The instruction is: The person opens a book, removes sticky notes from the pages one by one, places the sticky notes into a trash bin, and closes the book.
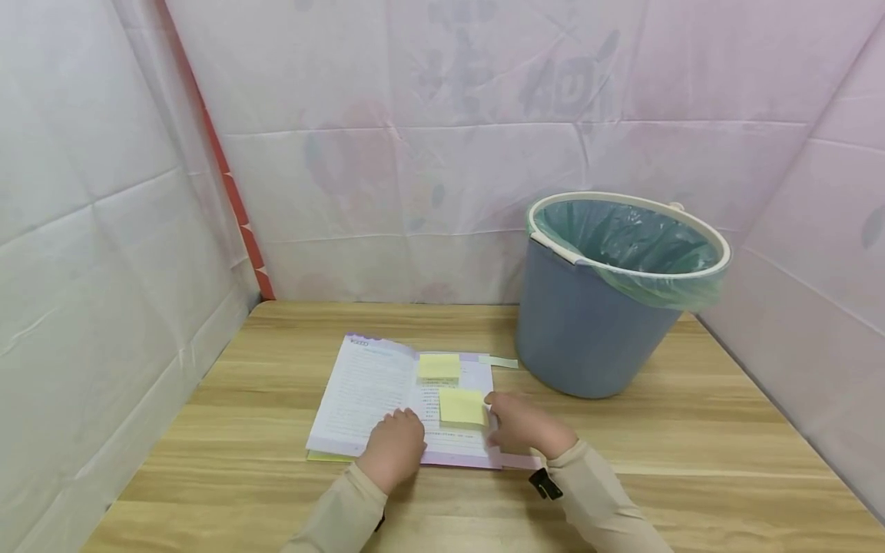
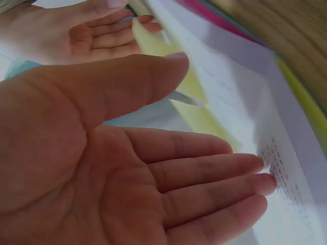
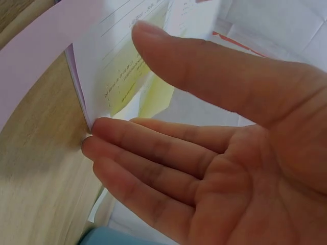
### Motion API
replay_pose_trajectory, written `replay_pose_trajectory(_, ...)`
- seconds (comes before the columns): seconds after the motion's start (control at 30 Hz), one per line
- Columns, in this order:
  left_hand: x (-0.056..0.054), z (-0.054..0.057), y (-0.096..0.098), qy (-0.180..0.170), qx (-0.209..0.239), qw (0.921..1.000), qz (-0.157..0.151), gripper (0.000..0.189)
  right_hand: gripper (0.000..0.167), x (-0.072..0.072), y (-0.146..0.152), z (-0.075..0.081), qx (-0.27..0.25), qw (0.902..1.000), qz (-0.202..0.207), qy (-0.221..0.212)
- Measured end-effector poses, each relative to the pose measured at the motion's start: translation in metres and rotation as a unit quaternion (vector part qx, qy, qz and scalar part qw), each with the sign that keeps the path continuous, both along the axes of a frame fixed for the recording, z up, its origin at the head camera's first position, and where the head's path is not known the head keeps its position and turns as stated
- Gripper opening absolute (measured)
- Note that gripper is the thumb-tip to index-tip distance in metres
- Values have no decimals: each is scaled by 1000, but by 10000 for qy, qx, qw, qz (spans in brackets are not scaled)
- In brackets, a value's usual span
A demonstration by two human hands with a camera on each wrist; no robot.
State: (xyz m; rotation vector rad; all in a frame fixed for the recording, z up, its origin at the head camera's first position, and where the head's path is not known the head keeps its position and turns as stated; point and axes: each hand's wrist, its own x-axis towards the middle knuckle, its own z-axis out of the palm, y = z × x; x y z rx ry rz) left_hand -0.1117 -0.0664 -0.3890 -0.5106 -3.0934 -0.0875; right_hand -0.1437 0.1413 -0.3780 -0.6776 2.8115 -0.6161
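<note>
An open book [image 1: 362, 399] lies on the wooden table, its right page carrying an upper yellow sticky note [image 1: 439, 365] and a lower yellow sticky note [image 1: 462, 405]. My left hand [image 1: 396, 445] is at the lower middle of the book; in the left wrist view its fingers [image 2: 204, 186] are straight, fingertips at the printed page. At the book's right edge is my right hand [image 1: 523, 424], beside the lower note. Its extended fingers [image 3: 153, 168] reach the page edge in the right wrist view, with the thumb held apart. Nothing is gripped in either palm.
A blue-grey bucket [image 1: 588, 330] with a green liner bag stands behind and right of the book. A pale strip [image 1: 501, 362] sticks out at the book's upper right, a pink strip [image 1: 520, 461] at its lower right. Draped white sheets [image 1: 311, 200] surround the table [image 1: 228, 430].
</note>
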Motion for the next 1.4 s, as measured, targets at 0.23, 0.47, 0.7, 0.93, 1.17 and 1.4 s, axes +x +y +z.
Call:
replay_pose_trajectory(0.23,-7,-7,-2,-324,214,9992,6,28,26,-2,-3,-3,-19,9998,-200,92)
replay_pose_trajectory(0.47,-8,-9,1,-169,-61,9998,-44,33,34,-1,-21,-11,399,9827,-146,1801)
replay_pose_trajectory(0.7,-8,-10,4,-40,-285,9996,3,36,14,-3,-30,-19,452,9541,-186,2955)
replay_pose_trajectory(0.93,-7,-16,5,137,-672,9976,-14,49,15,-8,-31,-21,422,9512,-535,3009)
replay_pose_trajectory(1.17,-7,-18,6,220,-754,9968,111,49,9,-9,-28,-20,332,9573,-829,2748)
replay_pose_trajectory(1.4,-7,-16,7,123,-723,9972,156,47,15,-11,-23,-17,248,9530,-1062,2826)
